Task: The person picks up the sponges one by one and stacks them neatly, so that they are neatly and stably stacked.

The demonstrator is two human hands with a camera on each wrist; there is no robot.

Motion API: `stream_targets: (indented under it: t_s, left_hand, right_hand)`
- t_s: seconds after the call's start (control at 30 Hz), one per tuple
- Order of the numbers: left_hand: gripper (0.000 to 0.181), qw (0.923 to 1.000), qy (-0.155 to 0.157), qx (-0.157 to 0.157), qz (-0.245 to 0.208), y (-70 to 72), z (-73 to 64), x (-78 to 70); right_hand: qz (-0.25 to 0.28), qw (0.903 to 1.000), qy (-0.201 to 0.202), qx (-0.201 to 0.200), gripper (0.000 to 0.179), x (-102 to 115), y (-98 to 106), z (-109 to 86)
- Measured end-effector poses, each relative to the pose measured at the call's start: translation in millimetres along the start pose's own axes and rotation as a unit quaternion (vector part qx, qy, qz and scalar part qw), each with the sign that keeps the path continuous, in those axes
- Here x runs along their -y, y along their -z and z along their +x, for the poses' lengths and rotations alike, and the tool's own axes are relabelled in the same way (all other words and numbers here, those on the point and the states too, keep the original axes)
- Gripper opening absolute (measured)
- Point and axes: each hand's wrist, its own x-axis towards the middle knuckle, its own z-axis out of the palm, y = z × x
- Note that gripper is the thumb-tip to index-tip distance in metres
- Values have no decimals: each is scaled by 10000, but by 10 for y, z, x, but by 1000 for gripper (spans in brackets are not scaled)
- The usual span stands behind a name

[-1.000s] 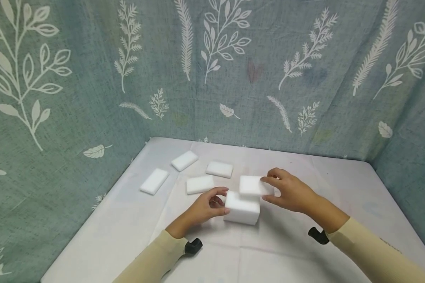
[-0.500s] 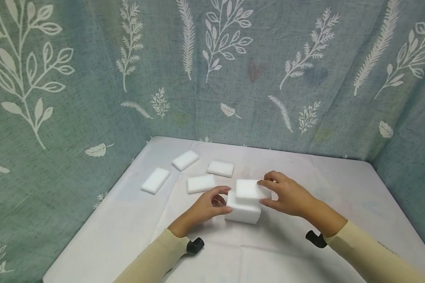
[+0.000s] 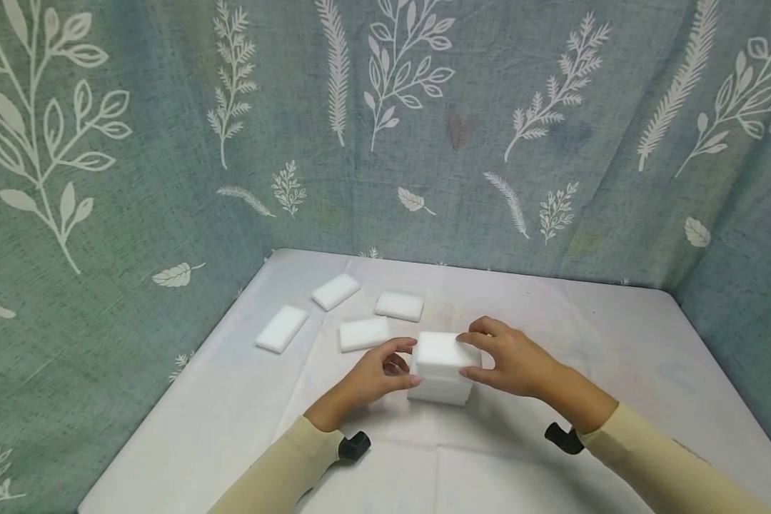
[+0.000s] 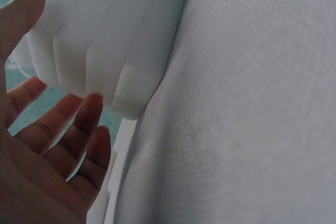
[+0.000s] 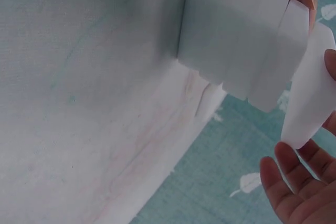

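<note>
A stack of several white foam sponges (image 3: 438, 391) stands on the white-covered table. My left hand (image 3: 369, 378) holds the stack's left end, thumb on the near side and fingers towards the far side. In the left wrist view, the stacked sponges (image 4: 105, 40) lie between its thumb and fingertips. My right hand (image 3: 517, 360) pinches one more white sponge (image 3: 445, 348) at its right end, over the top of the stack. The right wrist view shows a gap, widening towards the hand's fingers, between this held sponge (image 5: 312, 90) and the stack's top layer (image 5: 283, 56).
Several loose white sponges lie behind and to the left: one at far left (image 3: 282, 328), one at the back (image 3: 335, 291), and two nearer the stack, including one beside my left hand (image 3: 363, 334). A leaf-patterned grey-green cloth (image 3: 373, 193) rises behind the table.
My right hand has carried its sponge leftwards and towards the near side, from partly beyond the stack's right end to over it. The left hand has stayed at the stack's left end.
</note>
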Motion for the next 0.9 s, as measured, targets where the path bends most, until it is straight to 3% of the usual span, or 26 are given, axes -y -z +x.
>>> stream_targets:
  t_s: [0.53, 0.9]
  left_hand:
    - [69, 9999, -81, -1, 118, -1, -4, 15]
    - [69, 9997, -92, -30, 227, -12, -12, 5]
  right_hand:
    - [19, 9996, 173, -234, 49, 57, -114, 2]
    - [3, 10000, 56, -78, 50, 98, -133, -11]
